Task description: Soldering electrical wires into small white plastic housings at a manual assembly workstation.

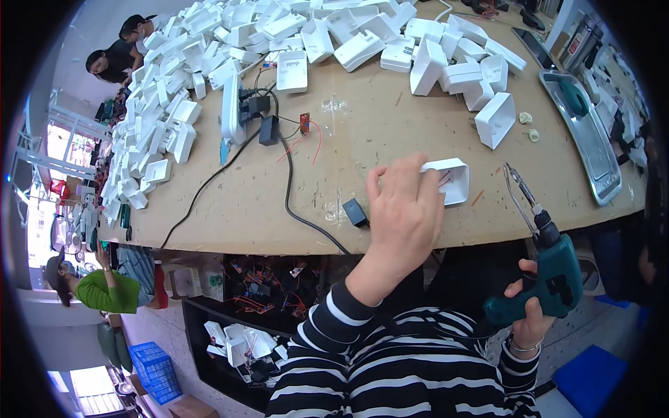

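Observation:
My left hand (406,209) is palm down over the near part of the table. Its fingers bend over the left side of an open white plastic case (456,182) and appear to grip it; the thumb is mostly hidden. Thin wires show inside the case. A small black box-shaped part (355,213) sits just left of that wrist. My right hand (531,306) is wrapped round the handle of a green soldering gun (562,272). The gun's metal tip and thin curved feed tube point up over the table's front edge, right of the white case.
A heap of white cases (279,28) covers the far and left table. A power strip (232,111), black cables and a red circuit board (304,124) lie left of centre. A metal tray (582,139) stands at right. Below is a black bin (202,348). Other people are at left.

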`<state>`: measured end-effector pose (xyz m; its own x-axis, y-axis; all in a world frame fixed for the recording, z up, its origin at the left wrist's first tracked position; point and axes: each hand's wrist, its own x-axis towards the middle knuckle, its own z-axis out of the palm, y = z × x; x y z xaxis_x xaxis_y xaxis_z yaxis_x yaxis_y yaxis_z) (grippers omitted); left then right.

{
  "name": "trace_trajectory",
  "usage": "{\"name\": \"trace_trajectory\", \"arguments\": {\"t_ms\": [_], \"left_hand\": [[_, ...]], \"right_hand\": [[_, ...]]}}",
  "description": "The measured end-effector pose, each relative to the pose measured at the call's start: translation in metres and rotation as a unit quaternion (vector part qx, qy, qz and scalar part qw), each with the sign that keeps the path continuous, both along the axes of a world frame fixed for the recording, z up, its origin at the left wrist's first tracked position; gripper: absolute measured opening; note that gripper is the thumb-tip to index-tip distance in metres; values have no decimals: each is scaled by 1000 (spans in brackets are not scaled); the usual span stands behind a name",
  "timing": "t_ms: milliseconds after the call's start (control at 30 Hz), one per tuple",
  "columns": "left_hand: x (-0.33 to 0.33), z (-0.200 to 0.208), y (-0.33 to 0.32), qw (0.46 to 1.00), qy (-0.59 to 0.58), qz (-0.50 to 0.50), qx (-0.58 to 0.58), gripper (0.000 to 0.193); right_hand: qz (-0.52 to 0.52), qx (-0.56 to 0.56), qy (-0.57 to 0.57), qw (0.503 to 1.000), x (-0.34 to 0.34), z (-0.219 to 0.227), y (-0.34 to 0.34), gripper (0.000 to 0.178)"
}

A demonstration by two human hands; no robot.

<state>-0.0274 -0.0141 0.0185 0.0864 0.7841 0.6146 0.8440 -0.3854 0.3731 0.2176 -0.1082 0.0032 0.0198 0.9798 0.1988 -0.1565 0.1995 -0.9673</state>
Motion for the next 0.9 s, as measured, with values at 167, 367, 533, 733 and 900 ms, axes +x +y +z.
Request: {"name": "trace_trajectory", "arguments": {"t_ms": [167, 367, 533, 733, 900], "left_hand": [[-3, 9, -1, 997, 12, 39, -70, 48], [-9, 4, 9, 970, -62, -29, -232, 46], [-58, 21, 2, 915, -332, -41, -227, 36], [-146, 28, -67, 665, -717, -151, -142, 29], [-197, -5, -190, 574, -814, -82, -43, 40]], "right_hand": [[-1, 9, -1, 1000, 5, 0, -1, 64], [4, 31, -11, 999, 11, 3, -2, 64], [42, 57, -12, 997, 8, 6, -3, 60], [137, -1, 84, 987, 34, -4, 9, 59], [126, 24, 96, 987, 27, 5, 19, 58]]}}
